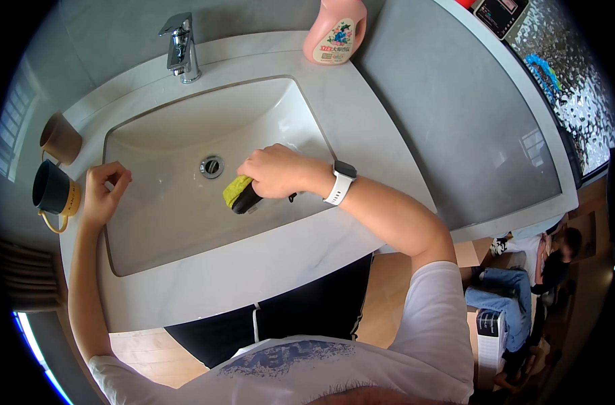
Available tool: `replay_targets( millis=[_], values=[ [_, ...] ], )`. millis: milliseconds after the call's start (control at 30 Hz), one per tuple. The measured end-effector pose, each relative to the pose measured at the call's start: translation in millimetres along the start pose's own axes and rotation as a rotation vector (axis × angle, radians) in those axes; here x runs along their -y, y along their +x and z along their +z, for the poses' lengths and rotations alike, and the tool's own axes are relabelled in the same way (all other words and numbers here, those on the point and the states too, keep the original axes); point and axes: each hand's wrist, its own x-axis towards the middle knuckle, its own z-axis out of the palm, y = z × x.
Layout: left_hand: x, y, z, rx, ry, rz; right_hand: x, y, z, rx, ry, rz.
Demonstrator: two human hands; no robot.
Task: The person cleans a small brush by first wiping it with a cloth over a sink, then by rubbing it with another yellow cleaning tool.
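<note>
My right hand point(273, 172), a white-strapped watch on its wrist, is closed over a black and lime-green thing point(238, 194) above the basin's lower middle. Its lime side looks textured like cloth or sponge; the black part is smooth. My fingers hide the rest, so I cannot tell its kind. My left hand point(105, 192) rests at the left rim of the white sink point(165, 223), fingers curled in, with nothing visible in them. A round metal drain point(211, 167) lies between the two hands.
A chrome faucet point(183, 50) stands behind the basin. A pink bottle point(336, 34) is at the back right. On the left stand a brown cup point(61, 138) and a dark green mug point(53, 189) with a yellow handle. Seated people point(516, 297) are at the lower right.
</note>
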Motion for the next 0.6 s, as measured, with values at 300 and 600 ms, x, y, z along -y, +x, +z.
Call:
replay_targets(
  millis=[300, 600],
  values=[
    [0.6, 0.0, -0.1, -0.003, -0.006, 0.003, -1.0, 0.4, 0.4, -0.006, -0.002, 0.008],
    [1.4, -0.1, -0.4, 0.006, -0.003, -0.009, 0.3, -0.2, -0.4, 0.004, -0.006, 0.014]
  ],
)
